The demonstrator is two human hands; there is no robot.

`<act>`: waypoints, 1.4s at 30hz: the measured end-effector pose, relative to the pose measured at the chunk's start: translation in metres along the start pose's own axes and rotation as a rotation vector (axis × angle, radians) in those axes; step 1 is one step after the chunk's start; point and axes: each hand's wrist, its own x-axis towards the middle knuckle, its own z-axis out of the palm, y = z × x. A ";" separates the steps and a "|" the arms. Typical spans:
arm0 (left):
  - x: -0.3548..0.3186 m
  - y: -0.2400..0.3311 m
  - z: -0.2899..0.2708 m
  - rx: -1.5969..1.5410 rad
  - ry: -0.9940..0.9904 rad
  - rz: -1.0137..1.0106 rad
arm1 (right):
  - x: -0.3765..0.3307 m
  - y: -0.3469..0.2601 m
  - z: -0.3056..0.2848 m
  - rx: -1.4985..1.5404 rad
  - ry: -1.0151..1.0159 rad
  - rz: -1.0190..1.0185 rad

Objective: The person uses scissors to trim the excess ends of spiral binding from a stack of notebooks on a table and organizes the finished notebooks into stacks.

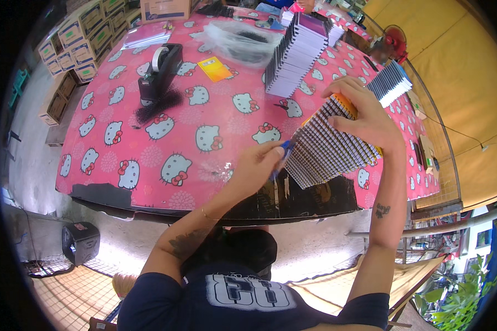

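Note:
A stack of spiral-bound notebooks [331, 146] leans at the table's front right, its rows of dark coils turned toward me. Yellow-orange covers show at its top end. My right hand [356, 113] is closed over that upper end, thumb on the coil side and fingers across the top. Beside the stack's left edge, my left hand [262, 165] is closed round blue-handled pliers [284, 153]. The tool's tip points up at the coil ends; whether it touches a coil I cannot tell.
A black tape dispenser [159, 71] and a heap of black coil scraps [159, 106] lie left on the pink table. Farther back are a yellow packet [215, 69], a clear plastic bag [243, 44] and a tall notebook stack [298, 55]. Another stack [390, 84] stands right.

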 end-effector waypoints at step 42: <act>-0.010 -0.019 -0.002 -0.180 -0.017 -0.161 | 0.000 0.002 -0.001 -0.002 -0.002 -0.019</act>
